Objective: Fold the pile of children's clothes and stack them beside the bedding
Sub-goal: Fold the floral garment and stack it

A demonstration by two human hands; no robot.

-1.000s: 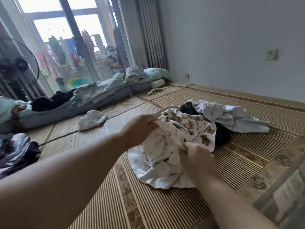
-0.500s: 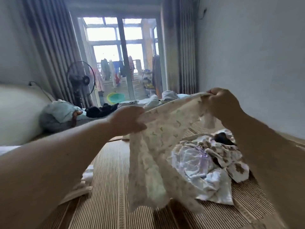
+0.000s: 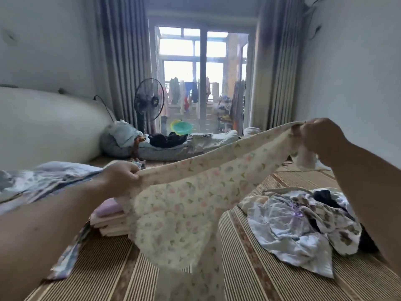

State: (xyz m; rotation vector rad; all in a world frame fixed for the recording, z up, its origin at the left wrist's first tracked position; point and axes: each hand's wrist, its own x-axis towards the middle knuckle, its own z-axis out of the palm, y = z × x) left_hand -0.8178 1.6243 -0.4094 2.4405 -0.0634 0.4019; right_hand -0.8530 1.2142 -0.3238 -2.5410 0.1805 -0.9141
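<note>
A cream garment with a small pink and green print hangs stretched in the air between my hands. My left hand grips its lower left edge. My right hand pinches its upper right edge, held higher. The pile of unfolded children's clothes, white, brown-patterned and black, lies on the mat at the right. A low stack of folded pink and cream pieces sits on the mat at the left, partly hidden by the hanging garment. Patterned blue-grey bedding lies beside that stack.
A woven striped mat covers the floor. At the far end lie a thin mattress with blankets and a standing fan before the balcony door. A large white cushion fills the left side.
I have lifted the printed garment off the pile and spread it wide between both hands. The view has risen and turned left, so the pile now lies at the right.
</note>
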